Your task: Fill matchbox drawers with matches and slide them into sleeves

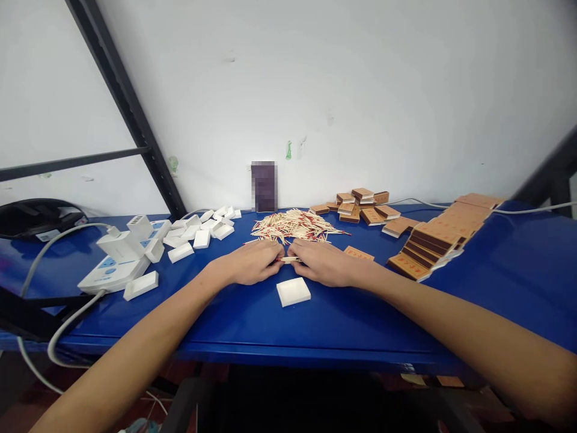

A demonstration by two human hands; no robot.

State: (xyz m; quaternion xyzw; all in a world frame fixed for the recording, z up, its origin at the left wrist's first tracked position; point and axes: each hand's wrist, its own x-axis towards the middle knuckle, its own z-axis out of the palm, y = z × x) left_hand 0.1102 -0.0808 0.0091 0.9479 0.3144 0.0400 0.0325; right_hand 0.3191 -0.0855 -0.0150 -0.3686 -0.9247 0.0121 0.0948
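Left hand [252, 263], right hand [322, 263]: fingers curled, together pinching a small bundle of matches [288, 260] between the fingertips. White tray [293, 291] lies just nearer than the fingertips; match pile [293, 225] (red heads) just beyond them.

Table [360, 325] was noted as glossy blue, smooth, seemingly painted metal. Matches [293, 225] were seen as bare pale wood with matt red heads. Trays [293, 291] were recorded as matt white card; sleeves [360, 207], brown card; power strip [101, 275], smooth white plastic.
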